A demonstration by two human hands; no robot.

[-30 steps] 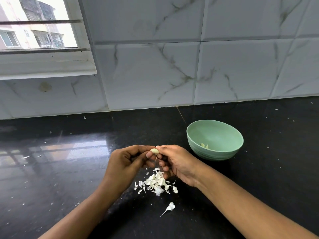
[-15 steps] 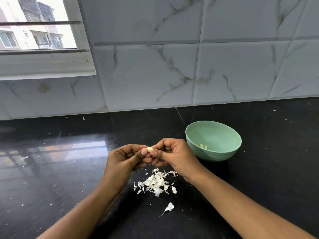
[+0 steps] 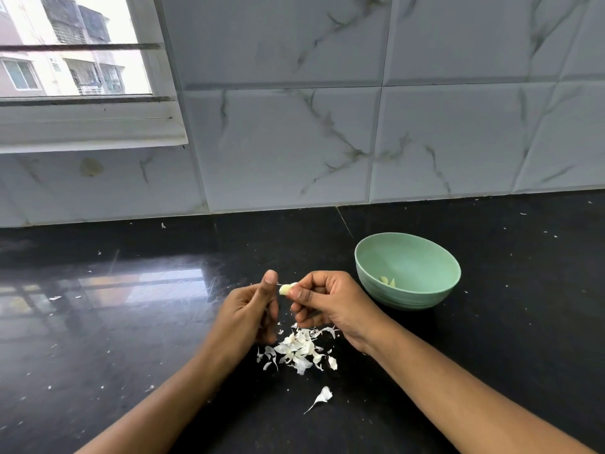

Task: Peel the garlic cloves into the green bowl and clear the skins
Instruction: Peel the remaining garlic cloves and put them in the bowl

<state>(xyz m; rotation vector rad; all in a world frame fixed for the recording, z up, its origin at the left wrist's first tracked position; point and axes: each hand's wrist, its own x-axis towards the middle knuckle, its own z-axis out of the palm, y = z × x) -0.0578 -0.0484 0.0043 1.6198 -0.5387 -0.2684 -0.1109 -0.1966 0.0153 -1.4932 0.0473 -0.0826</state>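
Pinches nearly bare garlic clove (image 3: 284, 289) in right hand (image 3: 330, 299), above desk (image 3: 131, 355), near green bowl (image 3: 409, 296). Curls left hand (image 3: 248, 309) just beside; cannot tell whether holding skin. Judged part-done: few peeled cloves (image 3: 388, 282) in bowl, skins pile (image 3: 299, 348) yet to clear.

L hand (image 3: 245, 317), R hand (image 3: 332, 303), forearms (image 3: 458, 398): bare.

- Two hands: left hand (image 3: 248, 314), right hand (image 3: 330, 303).
- One garlic clove (image 3: 285, 289), pinched in the right hand.
- One skin strand (image 3: 279, 284), running from the clove to the left thumb.
- One green bowl (image 3: 406, 298), at 2 o'clock from the hands.
- Two or so peeled pieces (image 3: 388, 282) in the bowl; the exact number is unclear.
- One pile of skins (image 3: 299, 348), too many to count.
- One stray skin (image 3: 324, 395), at 6 o'clock from the pile.
- One window (image 3: 75, 60).
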